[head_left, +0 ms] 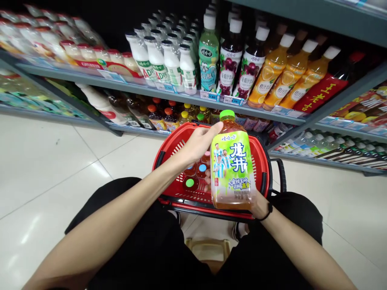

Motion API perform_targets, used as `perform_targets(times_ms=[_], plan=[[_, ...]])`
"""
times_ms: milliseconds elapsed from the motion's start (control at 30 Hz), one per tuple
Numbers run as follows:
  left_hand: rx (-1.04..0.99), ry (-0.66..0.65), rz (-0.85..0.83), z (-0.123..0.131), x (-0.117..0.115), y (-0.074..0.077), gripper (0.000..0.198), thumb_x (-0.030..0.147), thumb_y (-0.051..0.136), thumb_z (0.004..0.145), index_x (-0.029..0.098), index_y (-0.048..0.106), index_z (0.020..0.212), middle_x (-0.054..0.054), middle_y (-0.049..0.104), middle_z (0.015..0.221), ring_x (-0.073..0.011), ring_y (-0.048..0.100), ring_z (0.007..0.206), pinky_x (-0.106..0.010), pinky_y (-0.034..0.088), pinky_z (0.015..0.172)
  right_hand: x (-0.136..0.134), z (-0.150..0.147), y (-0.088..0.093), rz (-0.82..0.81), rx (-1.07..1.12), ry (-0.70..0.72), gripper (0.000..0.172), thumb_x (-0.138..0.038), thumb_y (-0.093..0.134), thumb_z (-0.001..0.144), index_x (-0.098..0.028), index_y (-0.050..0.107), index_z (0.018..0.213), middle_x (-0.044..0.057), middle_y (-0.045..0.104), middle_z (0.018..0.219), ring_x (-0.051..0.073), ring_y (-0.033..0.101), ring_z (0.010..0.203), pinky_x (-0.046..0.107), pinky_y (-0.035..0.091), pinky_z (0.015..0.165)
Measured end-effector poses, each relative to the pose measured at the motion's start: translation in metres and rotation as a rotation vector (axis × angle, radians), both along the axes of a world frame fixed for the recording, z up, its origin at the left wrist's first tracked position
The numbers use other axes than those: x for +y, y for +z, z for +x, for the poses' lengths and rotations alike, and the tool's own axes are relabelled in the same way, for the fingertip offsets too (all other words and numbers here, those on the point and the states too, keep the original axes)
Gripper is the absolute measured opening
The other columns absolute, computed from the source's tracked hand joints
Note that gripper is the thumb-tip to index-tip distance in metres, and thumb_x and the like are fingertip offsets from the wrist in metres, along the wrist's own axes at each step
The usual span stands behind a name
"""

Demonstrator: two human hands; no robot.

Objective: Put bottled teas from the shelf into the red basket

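Observation:
A large tea bottle (232,165) with a bright green cap and a green label is held above the red basket (177,141), its label turned up toward me. My left hand (201,141) grips it near the neck, thumb along the shoulder. Behind the lower part, my right hand (258,202) supports it, fingers curling round the left side; most of that hand is hidden by the bottle. Inside the basket stand several bottles; a green cap (190,183) and a blue cap (202,168) show best.
Ahead, a shelf (187,97) carries white milk bottles (172,66), grape juice bottles (231,60) and orange juice bottles (269,68). More bottles fill the lower shelf. The basket's black handle (282,175) sticks out right. A low stool (208,245) is between my legs on the tiled floor.

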State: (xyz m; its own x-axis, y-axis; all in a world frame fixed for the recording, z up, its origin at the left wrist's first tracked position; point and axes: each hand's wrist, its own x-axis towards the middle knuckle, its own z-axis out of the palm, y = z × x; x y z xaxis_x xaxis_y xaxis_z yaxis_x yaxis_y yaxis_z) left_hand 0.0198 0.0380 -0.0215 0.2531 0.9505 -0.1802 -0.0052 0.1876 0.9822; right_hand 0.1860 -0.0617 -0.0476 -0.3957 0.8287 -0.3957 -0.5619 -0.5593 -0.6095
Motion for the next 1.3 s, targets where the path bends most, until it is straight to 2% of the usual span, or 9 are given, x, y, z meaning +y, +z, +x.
perform_targets(times_ms=[133,267,500,600,700,800,900,1067,1300], plan=[[0.116,0.119,0.074,-0.016,0.013,-0.004,0.061,0.073,0.064,0.087,0.019,0.056,0.061,-0.004,0.06,0.064,-0.0136,0.049,0.056,-0.029,0.035,0.054,0.017,-0.014,0.011,-0.091,-0.029,-0.086,0.047,-0.063,0.062,0.084,-0.021,0.073,0.102,0.009,0.079,0.094,0.033,0.073,0.107,0.051,0.06,0.094],[0.352,0.146,0.179,-0.021,0.008,0.006,0.06,0.07,0.062,0.088,0.018,0.058,0.059,-0.002,0.054,0.058,-0.0125,0.043,0.053,-0.029,0.029,0.054,0.023,-0.024,0.012,-0.092,-0.148,-0.275,0.037,-0.053,0.069,0.082,-0.021,0.073,0.099,0.006,0.08,0.095,0.03,0.075,0.104,0.046,0.061,0.095],[0.484,0.207,0.293,-0.013,0.0,0.01,0.063,0.073,0.059,0.09,0.017,0.062,0.062,-0.001,0.053,0.053,-0.0125,0.043,0.053,-0.029,0.028,0.051,0.025,-0.01,0.002,0.055,-0.25,-0.226,0.053,-0.064,0.067,0.088,-0.021,0.075,0.118,0.006,0.082,0.1,0.029,0.076,0.106,0.042,0.061,0.096],[0.473,0.204,0.357,-0.012,-0.001,0.007,0.064,0.073,0.057,0.092,0.017,0.063,0.061,-0.001,0.055,0.054,-0.0127,0.046,0.051,-0.028,0.03,0.048,0.025,-0.004,-0.005,0.072,-0.259,-0.197,0.055,-0.065,0.069,0.088,-0.022,0.075,0.121,0.005,0.082,0.103,0.029,0.076,0.108,0.042,0.06,0.098],[0.443,0.149,0.512,-0.014,-0.005,0.008,0.062,0.066,0.049,0.1,0.016,0.071,0.072,-0.004,0.067,0.064,-0.0152,0.06,0.059,-0.028,0.045,0.055,0.025,-0.001,-0.005,0.089,-0.245,-0.288,0.051,-0.065,0.067,0.089,-0.025,0.077,0.118,0.004,0.081,0.106,0.03,0.074,0.114,0.043,0.06,0.1],[0.333,0.09,0.58,-0.013,-0.012,0.007,0.053,0.058,0.055,0.1,0.012,0.077,0.114,-0.011,0.08,0.1,-0.0218,0.075,0.087,-0.033,0.061,0.078,0.028,0.004,0.003,0.068,-0.207,-0.308,0.048,-0.065,0.061,0.092,-0.027,0.079,0.115,0.004,0.081,0.109,0.03,0.071,0.122,0.046,0.059,0.104],[0.166,0.011,0.549,-0.009,-0.016,-0.002,0.064,0.052,0.067,0.095,0.012,0.063,0.144,-0.015,0.072,0.133,-0.0266,0.074,0.115,-0.04,0.061,0.102,0.033,0.014,0.014,0.045,-0.19,-0.25,0.048,-0.063,0.06,0.093,-0.025,0.079,0.115,0.005,0.081,0.11,0.031,0.07,0.124,0.048,0.058,0.106],[-0.091,0.047,0.424,-0.003,-0.018,-0.016,0.068,0.045,0.082,0.087,0.016,0.063,0.145,-0.014,0.072,0.132,-0.0281,0.073,0.118,-0.042,0.063,0.104,0.041,0.032,0.021,0.024,-0.187,-0.177,0.046,-0.057,0.06,0.096,-0.024,0.076,0.123,0.005,0.081,0.111,0.03,0.07,0.124,0.048,0.056,0.109],[-0.066,0.129,0.437,0.007,-0.026,0.003,0.063,0.036,0.092,0.074,0.015,0.073,0.131,-0.014,0.074,0.125,-0.0325,0.075,0.114,-0.042,0.068,0.094,0.041,0.024,0.006,0.026,-0.181,-0.157,0.06,-0.07,0.049,0.096,-0.023,0.077,0.121,0.007,0.081,0.108,0.03,0.071,0.122,0.048,0.057,0.106]])
